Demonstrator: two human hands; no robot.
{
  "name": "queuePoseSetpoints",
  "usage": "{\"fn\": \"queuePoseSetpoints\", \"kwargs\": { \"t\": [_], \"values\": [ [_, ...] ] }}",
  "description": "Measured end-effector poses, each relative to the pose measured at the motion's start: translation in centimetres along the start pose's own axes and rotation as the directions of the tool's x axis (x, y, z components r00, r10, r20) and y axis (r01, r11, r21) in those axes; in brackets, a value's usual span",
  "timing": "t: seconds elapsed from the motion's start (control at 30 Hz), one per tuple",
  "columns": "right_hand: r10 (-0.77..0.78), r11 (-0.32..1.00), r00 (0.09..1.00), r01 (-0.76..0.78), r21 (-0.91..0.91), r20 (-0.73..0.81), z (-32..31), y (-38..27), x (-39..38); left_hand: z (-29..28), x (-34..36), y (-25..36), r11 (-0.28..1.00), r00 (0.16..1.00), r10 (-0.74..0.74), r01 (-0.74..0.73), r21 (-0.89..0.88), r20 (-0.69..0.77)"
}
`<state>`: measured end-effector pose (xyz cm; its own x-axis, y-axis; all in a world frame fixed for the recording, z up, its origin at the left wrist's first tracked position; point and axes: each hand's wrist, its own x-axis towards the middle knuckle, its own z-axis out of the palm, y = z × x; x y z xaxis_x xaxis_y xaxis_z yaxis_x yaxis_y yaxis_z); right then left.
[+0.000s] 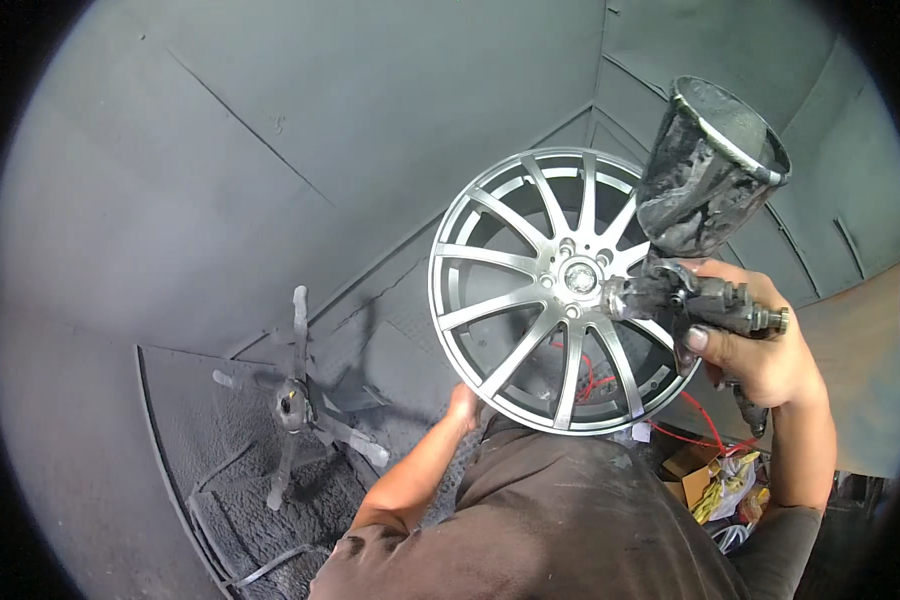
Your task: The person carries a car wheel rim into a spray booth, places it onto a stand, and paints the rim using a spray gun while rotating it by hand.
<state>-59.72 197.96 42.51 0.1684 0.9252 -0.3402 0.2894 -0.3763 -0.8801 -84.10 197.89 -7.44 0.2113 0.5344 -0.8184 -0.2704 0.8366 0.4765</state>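
Wheel (579,278): bright silver, spokes in an even radial pattern. Spray gun (705,295) right of wheel: black body, grey patches. Its cup (692,190): black, blotchy pale-grey smears, whitish streak along the lip. Wall (320,150) behind wheel: flat grey. Stand (292,405) left of wheel: dark grey, arm tips whitish, yellow spot at hub. Hose (712,425) below wheel: red. Shirt (530,520) below wheel: dark brown-grey.

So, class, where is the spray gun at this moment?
In the head view, the spray gun is right of centre, held in the person's right hand, its front end just right of the middle of the silver wheel.
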Motion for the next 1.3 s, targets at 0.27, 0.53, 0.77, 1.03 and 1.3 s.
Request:
{"fn": "queuePoseSetpoints", "kwargs": {
  "t": [0.27,0.53,0.77,1.03,1.3],
  "values": [
    [-0.193,0.977,0.973,0.179,-0.118,-0.126,-1.2,0.9,2.7,-2.6,4.7,4.7,0.992,0.991,0.126,-0.126,0.000,0.038],
    [-0.170,0.985,0.966,0.160,-0.068,-0.196,-2.7,1.3,3.7,-1.0,-0.2,8.1,0.989,0.998,0.042,-0.047,0.138,0.041],
    [-0.119,0.993,0.991,0.118,-0.014,-0.069,-0.1,-1.5,2.4,-1.2,-0.9,7.7,0.988,0.988,0.079,-0.095,0.123,0.130],
    [-0.251,0.966,0.944,0.231,-0.112,-0.214,-1.3,-0.5,4.0,-1.2,-2.0,6.8,0.989,0.986,0.008,-0.033,0.145,0.164],
    [-0.048,0.988,0.961,0.005,-0.156,-0.271,-1.6,-5.9,6.7,2.4,-5.9,12.8,0.910,0.979,-0.156,0.091,0.405,0.131]
  ]
}}
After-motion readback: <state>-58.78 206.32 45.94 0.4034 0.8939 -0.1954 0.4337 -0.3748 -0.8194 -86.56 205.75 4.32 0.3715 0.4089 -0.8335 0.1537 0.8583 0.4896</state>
